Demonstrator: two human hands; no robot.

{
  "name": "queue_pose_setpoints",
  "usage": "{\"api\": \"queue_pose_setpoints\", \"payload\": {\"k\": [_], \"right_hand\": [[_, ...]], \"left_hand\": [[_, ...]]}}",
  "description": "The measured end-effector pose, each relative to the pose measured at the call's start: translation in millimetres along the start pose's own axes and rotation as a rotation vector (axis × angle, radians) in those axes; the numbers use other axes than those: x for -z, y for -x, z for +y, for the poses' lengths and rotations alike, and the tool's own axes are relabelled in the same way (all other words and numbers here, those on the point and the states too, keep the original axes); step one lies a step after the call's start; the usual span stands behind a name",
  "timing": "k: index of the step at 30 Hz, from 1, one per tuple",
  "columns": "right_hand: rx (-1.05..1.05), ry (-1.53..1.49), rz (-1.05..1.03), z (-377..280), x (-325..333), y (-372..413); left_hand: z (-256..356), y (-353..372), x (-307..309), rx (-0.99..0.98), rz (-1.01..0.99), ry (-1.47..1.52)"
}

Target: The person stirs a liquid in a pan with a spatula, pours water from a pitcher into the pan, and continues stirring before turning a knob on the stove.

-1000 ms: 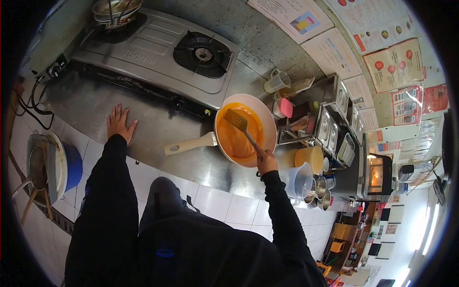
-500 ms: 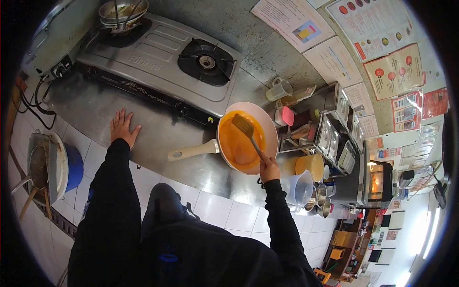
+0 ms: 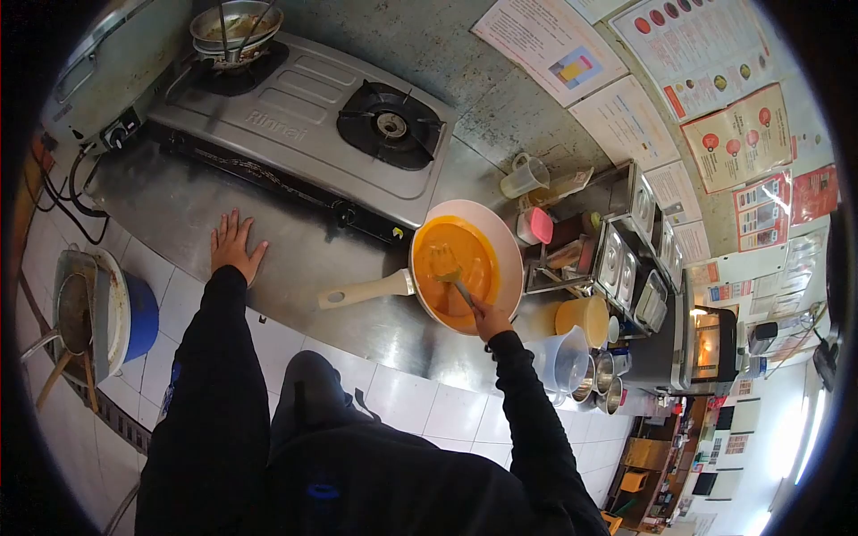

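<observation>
My right hand (image 3: 491, 319) grips the handle of a spatula (image 3: 458, 284). Its slotted head is dipped into orange sauce (image 3: 465, 246) and partly coated by it. The sauce lies in a pale frying pan (image 3: 510, 259) whose light handle (image 3: 365, 291) points left. This pan rests on the metal counter (image 3: 308, 277), to the right of the stove. Flat on the counter, in front of the stove, my left hand (image 3: 234, 247) has its fingers spread and holds nothing.
A two-burner gas stove (image 3: 308, 112) stands behind, with stacked pans (image 3: 237, 25) on its left burner. To the right are a clear measuring jug (image 3: 566, 360), a yellowish tub (image 3: 583, 320), metal bowls (image 3: 611, 394) and lidded steel containers (image 3: 617, 259). A blue bucket (image 3: 140, 313) stands at lower left.
The spatula head has gone down from above the sauce into it, and my right hand has shifted slightly left and lower. My left hand stays flat on the counter.
</observation>
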State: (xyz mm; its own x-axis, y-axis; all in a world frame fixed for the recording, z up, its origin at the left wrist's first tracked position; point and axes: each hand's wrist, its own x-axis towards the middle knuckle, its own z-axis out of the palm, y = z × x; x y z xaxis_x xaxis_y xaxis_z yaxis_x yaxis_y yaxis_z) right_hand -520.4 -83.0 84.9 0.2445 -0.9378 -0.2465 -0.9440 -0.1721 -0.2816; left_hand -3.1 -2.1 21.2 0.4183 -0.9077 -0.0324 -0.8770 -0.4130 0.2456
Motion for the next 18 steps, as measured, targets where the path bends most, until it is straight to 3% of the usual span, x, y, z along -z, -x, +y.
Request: {"api": "queue_pose_setpoints", "payload": {"k": [5, 8, 11, 12, 18], "right_hand": [[0.010, 0.047, -0.011, -1, -7, -5], [0.018, 0.114, -0.125, 20, 3, -4], [0.056, 0.135, -0.050, 25, -1, -23], [-0.033, 0.172, -0.084, 9, -1, -28], [0.148, 0.110, -0.078, 21, -3, 2]], "left_hand": [[2, 3, 0, -0.010, 0.004, 0.022], [-1, -1, 0, -0.010, 0.009, -0.002], [-2, -1, -5, -0.013, 0.028, -0.005], [-2, -1, -7, -0.013, 0.038, -0.006], [0, 1, -1, -0.016, 0.033, 0.009]]}}
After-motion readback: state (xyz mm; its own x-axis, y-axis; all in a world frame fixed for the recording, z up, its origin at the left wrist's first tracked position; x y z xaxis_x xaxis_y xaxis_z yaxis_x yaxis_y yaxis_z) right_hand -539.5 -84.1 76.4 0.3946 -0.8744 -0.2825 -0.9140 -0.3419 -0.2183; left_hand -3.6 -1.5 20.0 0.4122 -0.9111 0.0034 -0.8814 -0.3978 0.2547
